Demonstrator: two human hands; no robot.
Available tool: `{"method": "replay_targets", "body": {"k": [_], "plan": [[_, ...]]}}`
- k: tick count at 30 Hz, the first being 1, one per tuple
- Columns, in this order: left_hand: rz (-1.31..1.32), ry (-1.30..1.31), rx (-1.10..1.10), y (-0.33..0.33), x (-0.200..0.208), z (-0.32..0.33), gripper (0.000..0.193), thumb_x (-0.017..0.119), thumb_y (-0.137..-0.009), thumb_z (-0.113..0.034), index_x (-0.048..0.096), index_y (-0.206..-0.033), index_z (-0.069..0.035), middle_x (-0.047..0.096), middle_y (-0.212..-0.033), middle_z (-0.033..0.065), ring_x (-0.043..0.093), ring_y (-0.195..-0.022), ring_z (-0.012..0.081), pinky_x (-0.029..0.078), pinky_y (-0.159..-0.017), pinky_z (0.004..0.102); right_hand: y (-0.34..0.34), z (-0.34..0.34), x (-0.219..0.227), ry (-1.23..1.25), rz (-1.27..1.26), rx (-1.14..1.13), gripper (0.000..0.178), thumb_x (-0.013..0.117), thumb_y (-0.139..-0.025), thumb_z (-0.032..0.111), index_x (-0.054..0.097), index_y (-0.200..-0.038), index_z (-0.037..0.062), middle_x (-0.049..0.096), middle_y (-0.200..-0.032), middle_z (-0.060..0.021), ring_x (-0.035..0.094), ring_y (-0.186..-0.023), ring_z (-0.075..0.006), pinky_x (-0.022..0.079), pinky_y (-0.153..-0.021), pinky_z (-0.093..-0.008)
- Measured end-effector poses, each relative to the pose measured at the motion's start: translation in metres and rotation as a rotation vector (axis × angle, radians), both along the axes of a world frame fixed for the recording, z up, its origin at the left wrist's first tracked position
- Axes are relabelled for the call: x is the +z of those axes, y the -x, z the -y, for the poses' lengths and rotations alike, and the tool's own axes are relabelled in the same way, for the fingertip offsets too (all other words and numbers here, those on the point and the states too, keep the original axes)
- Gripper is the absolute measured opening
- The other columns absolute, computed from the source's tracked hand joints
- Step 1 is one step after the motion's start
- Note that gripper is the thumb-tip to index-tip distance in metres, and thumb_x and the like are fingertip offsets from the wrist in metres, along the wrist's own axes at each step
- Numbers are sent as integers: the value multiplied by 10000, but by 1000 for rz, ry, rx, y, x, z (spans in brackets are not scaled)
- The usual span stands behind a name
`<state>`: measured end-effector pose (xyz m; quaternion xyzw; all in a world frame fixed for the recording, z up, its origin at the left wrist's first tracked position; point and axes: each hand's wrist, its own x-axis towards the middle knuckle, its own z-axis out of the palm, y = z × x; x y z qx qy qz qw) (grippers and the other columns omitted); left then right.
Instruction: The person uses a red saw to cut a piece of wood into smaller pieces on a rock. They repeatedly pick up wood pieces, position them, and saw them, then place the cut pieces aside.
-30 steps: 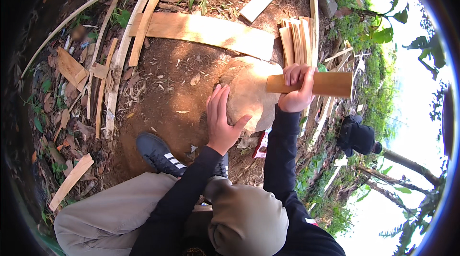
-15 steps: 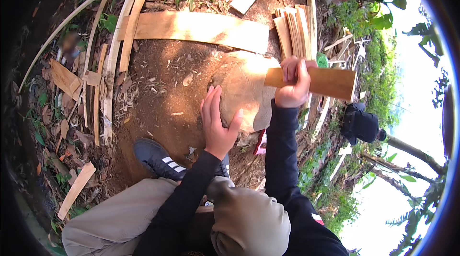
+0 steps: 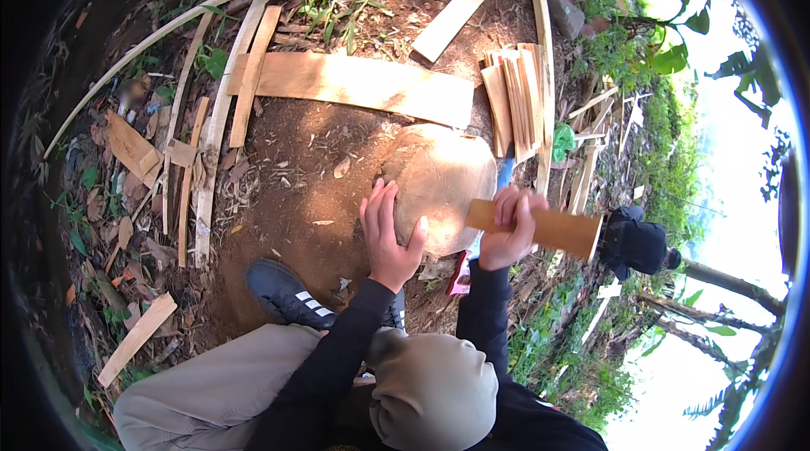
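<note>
A round wooden stump [image 3: 443,185] with a flat top stands on the soil in front of me. My left hand [image 3: 393,238] rests at its near left edge, fingers stretched and thumb apart, holding nothing. Beside the right edge of the stump, my right hand [image 3: 511,230] is wrapped around a short, flat wooden board [image 3: 567,234]. One end of this board reaches over the stump's near right rim; its wider end sticks out to the right. A long, wide plank [image 3: 363,84] lies just beyond the stump.
Upright thin boards [image 3: 516,101] are stacked at the far right, with a loose board [image 3: 451,22] further off. Long wooden strips [image 3: 215,143] line the left. A red packet [image 3: 460,275] lies near the stump. A dark bulky shape [image 3: 634,242], perhaps a person, is at right.
My right hand has brought the wooden board nearer to me, along the stump's right side. My left hand keeps its place by the stump. The view has shifted slightly.
</note>
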<state>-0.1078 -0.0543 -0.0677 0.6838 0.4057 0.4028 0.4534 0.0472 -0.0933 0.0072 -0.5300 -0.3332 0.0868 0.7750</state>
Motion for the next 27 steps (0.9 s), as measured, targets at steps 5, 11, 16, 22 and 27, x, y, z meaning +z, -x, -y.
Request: {"method": "replay_targets", "body": {"k": [5, 11, 16, 22, 27], "plan": [[-23, -9, -46, 3, 0, -3, 687, 671, -860, -257, 425, -1453, -12, 481, -1419, 199, 397, -1420, 391, 235, -1157, 622, -20, -39, 19, 138, -118, -118, 229, 512, -970, 111, 388, -778, 117, 356, -604, 22, 308, -544, -80, 266, -527, -257], [20, 48, -42, 5, -3, 7, 666, 662, -869, -270, 426, -1434, -8, 476, -1415, 202, 389, -1413, 392, 222, -1168, 606, -27, -22, -5, 360, 289, -229, 196, 506, -932, 73, 403, -771, 116, 341, -593, 29, 353, -531, -85, 311, -539, -247], [-7, -11, -19, 3, -2, 0, 648, 667, -868, -254, 440, -1422, -5, 479, -1404, 216, 404, -1394, 389, 229, -1164, 601, 19, -5, 7, 24, -1, -44, 192, 457, -867, 32, 375, -713, 112, 340, -560, 7, 314, -476, -102, 344, -547, -259], [-30, -14, -35, 5, 0, -3, 675, 668, -873, -290, 432, -1441, -11, 459, -1447, 235, 411, -1381, 392, 254, -1158, 565, -7, -53, 17, 140, -156, -85, 149, 520, -933, 59, 432, -818, 97, 377, -651, 15, 345, -565, -89, 293, -540, -244], [-33, -41, 1, 2, -1, -4, 679, 662, -875, -281, 417, -1450, -17, 457, -1449, 230, 411, -1379, 391, 250, -1165, 564, 8, -19, 10, -8, -200, 0, 159, 520, -922, 49, 446, -798, 115, 381, -649, 16, 345, -565, -75, 305, -523, -252]]}}
